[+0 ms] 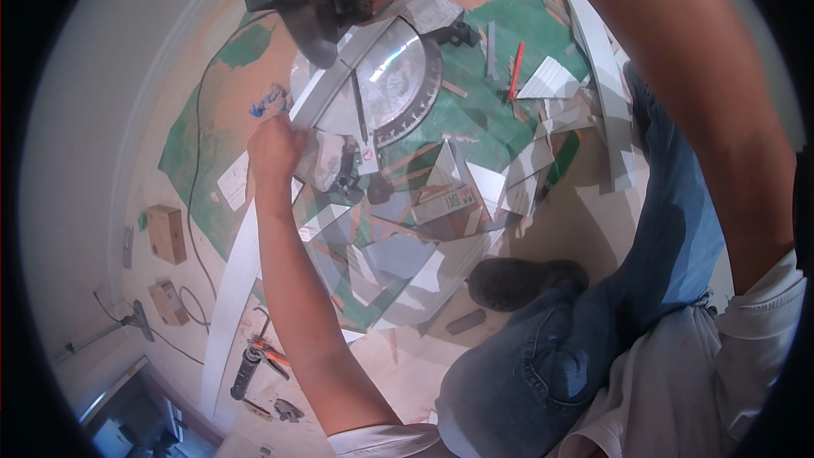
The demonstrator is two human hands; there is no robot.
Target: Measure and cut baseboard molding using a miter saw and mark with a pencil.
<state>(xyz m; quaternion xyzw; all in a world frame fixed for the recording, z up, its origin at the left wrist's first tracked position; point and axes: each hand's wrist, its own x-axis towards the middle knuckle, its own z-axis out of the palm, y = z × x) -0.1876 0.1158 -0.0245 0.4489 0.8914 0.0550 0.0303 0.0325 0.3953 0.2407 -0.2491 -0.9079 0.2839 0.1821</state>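
A mitre saw [394,76] with a round silver table stands at the upper middle, its dark saw head [309,0] raised over the left part. My left hand [275,148] is closed at the left end of the saw's fence, its fingers curled round a white trim strip. The long pale strip [231,314] runs from beneath my left forearm toward the lower left. My right arm [670,51] reaches up past the top edge. A dim brown shape at the saw head may be my right hand; its fingers cannot be made out.
White trim offcuts [492,187] and wood scraps litter a green sheet [509,34]. A red pencil-like stick [516,69] lies right of the saw. A caulking gun [252,365], small cardboard boxes [166,234] and a black cable [197,161] lie left. My shoe [526,282] stands near the offcuts.
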